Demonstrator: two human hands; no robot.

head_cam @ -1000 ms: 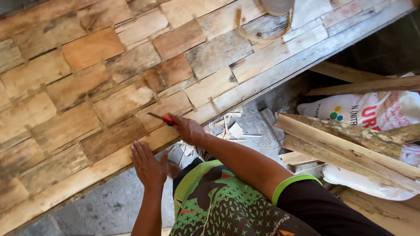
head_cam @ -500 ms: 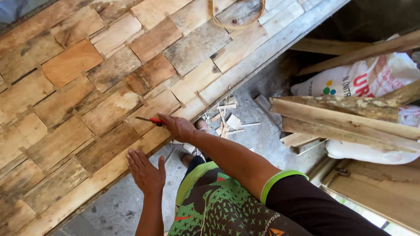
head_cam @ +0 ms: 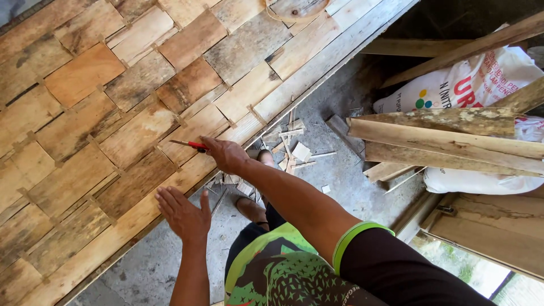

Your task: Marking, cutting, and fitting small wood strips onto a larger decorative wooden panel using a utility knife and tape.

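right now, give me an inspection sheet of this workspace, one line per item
surface: woven panel of flat bamboo-like strips, tilted across the view, with a long edge strip along its lower side.
job's things: red-handled tool, thin and pointed, its tip over the panel.
clutter: wood offcuts scattered on the concrete floor beside the panel's edge.
hands: right hand grips the tool's handle; left hand is open, fingers spread, near the panel's lower edge.
cables: nothing seen.
surroundings: rough wooden planks stacked over a white printed sack; the person's sandalled feet on the floor.
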